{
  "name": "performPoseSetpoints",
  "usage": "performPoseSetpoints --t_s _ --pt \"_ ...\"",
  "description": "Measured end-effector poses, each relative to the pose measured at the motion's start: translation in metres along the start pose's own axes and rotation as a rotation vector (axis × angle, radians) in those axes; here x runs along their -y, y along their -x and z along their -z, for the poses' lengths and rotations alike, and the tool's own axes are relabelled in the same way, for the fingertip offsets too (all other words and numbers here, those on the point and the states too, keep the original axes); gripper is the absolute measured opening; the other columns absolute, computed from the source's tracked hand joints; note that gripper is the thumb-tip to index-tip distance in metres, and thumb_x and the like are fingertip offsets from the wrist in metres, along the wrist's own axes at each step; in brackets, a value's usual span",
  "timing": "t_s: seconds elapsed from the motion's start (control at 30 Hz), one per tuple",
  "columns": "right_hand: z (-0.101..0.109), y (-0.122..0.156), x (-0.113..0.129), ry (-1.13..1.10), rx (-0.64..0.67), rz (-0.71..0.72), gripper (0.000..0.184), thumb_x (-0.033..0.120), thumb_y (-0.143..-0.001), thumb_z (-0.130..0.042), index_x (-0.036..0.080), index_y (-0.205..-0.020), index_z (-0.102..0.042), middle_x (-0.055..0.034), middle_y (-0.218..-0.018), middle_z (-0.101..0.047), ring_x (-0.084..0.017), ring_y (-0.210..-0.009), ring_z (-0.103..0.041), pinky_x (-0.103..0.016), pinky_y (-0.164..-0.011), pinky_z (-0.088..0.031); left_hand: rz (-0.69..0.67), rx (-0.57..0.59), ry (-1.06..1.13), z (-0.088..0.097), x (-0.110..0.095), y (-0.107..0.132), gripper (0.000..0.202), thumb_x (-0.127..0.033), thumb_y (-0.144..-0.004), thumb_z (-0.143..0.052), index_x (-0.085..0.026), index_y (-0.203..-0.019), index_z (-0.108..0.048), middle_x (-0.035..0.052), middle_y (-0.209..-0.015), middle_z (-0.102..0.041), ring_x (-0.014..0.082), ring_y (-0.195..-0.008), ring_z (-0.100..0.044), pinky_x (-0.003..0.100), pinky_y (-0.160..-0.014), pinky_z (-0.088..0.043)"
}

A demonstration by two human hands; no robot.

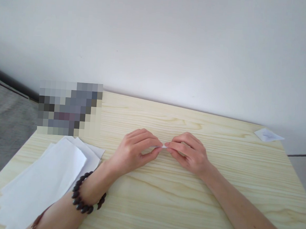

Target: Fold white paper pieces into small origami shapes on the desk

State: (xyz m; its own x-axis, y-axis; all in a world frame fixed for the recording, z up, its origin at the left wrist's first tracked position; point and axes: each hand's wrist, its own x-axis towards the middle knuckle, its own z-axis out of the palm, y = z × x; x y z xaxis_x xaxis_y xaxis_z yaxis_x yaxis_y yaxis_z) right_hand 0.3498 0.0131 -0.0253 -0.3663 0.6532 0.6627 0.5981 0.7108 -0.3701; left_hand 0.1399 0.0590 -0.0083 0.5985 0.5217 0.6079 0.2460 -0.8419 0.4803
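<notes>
Wood-grain table [146, 208], white wall [173, 42], hands [136, 150] pinching white paper [164, 146].

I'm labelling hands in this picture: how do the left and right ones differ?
The left hand has a dark beaded bracelet near its wrist; the right hand has none. The left hand is nearer the white sheets; the right hand is nearer the far-right paper scrap. Both pinch a small white piece.

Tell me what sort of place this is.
Probably an indoor desk space, perhaps in a home or office: a wood-grain table stands by a plain pale wall, with loose white sheets on its left side.
</notes>
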Motion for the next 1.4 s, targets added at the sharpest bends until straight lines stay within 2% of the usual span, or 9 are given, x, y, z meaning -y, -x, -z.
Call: performPoseSetpoints --t_s 0.33,0.6,1.0,1.3,1.4 --pt "0.0000 -0.0001 0.0029 -0.034 -0.028 -0.040 0.015 0.013 -0.085 -0.061 0.021 -0.096 -0.065 -0.0040 -0.082 -0.067 -0.015 -0.073 -0.061 -0.029 -0.067 -0.051 0.029 -0.001 0.005 -0.0007 -0.0015 0.0005 0.008 -0.011 -0.082 -0.061 -0.019 -0.084 -0.064 0.0019 -0.078 -0.071 0.0135 -0.073 -0.064 0.027 -0.069 -0.052" --pt "-0.0006 0.0002 0.0036 -0.067 -0.104 -0.095 0.015 0.009 -0.083 -0.060 0.019 -0.093 -0.062 -0.0047 -0.081 -0.067 -0.015 -0.073 -0.061 -0.031 -0.065 -0.052 0.125 -0.033 0.019 0.0009 -0.0010 0.0012 0.007 -0.011 -0.081 -0.062 -0.017 -0.084 -0.063 0.0024 -0.076 -0.069 0.0135 -0.072 -0.063 0.026 -0.068 -0.051" --pt "-0.0013 -0.0004 0.0017 -0.058 -0.027 -0.020 0.015 0.011 -0.082 -0.065 0.019 -0.095 -0.066 -0.0044 -0.083 -0.069 -0.014 -0.074 -0.062 -0.028 -0.067 -0.052 0.040 0.024 0.023 -0.0013 0.0013 0.0022 0.009 -0.010 -0.081 -0.062 -0.018 -0.085 -0.062 0.0022 -0.079 -0.070 0.0137 -0.074 -0.063 0.027 -0.069 -0.051" --pt "-0.0003 -0.0023 0.0037 -0.084 -0.037 -0.041 0.015 0.007 -0.081 -0.063 0.016 -0.092 -0.064 -0.0058 -0.082 -0.069 -0.016 -0.075 -0.063 -0.031 -0.070 -0.052 0.032 -0.021 -0.021 -0.0004 -0.0018 0.0007 0.012 -0.007 -0.077 -0.062 -0.018 -0.081 -0.062 0.0014 -0.075 -0.070 0.0143 -0.072 -0.063 0.029 -0.070 -0.051" --pt "0.0016 -0.0029 0.0042 -0.083 -0.074 -0.085 0.014 0.005 -0.081 -0.061 0.016 -0.090 -0.063 -0.0058 -0.080 -0.068 -0.016 -0.073 -0.062 -0.031 -0.068 -0.051 0.071 -0.048 -0.037 0.0015 0.0001 0.0001 0.010 -0.008 -0.078 -0.061 -0.017 -0.080 -0.062 0.0013 -0.074 -0.068 0.0138 -0.071 -0.062 0.028 -0.069 -0.051"
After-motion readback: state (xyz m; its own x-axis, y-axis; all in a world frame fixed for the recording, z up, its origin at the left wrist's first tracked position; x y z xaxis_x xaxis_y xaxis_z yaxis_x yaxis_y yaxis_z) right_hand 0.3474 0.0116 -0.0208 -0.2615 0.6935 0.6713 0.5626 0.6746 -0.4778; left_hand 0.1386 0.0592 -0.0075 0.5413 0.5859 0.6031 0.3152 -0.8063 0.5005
